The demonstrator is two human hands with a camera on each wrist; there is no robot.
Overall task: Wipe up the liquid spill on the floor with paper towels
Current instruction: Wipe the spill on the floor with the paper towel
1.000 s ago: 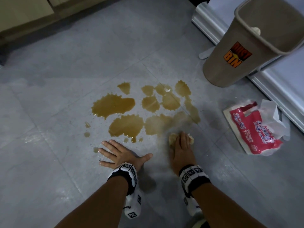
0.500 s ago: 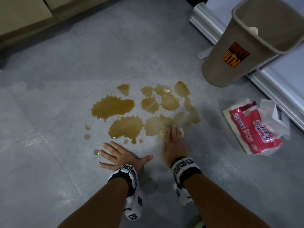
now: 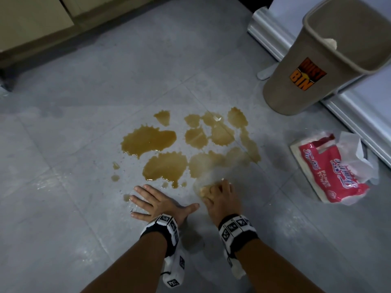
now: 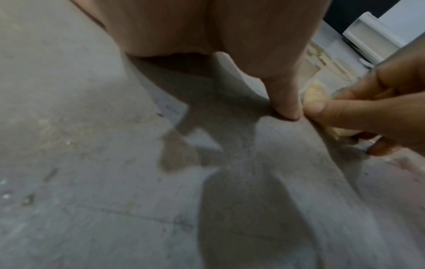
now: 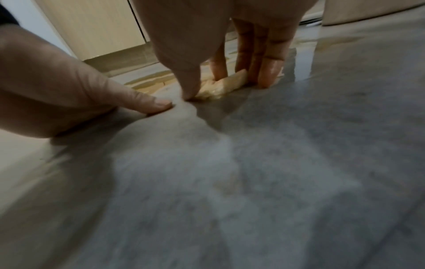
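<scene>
The left hand (image 3: pixel 156 203) lies flat on the grey tile floor (image 3: pixel 63 229), fingers spread, gripping nothing, just beside the near edge of the brown spill (image 3: pixel 165 153). To its right, the right hand (image 3: pixel 219 197) presses a wadded paper towel (image 5: pixel 220 85) down with curled fingers. That wad looks sodden, limp and liable to tear. Farther right, the paper towel pack (image 3: pixel 330 168) offers dry, light sheets at its open end.
</scene>
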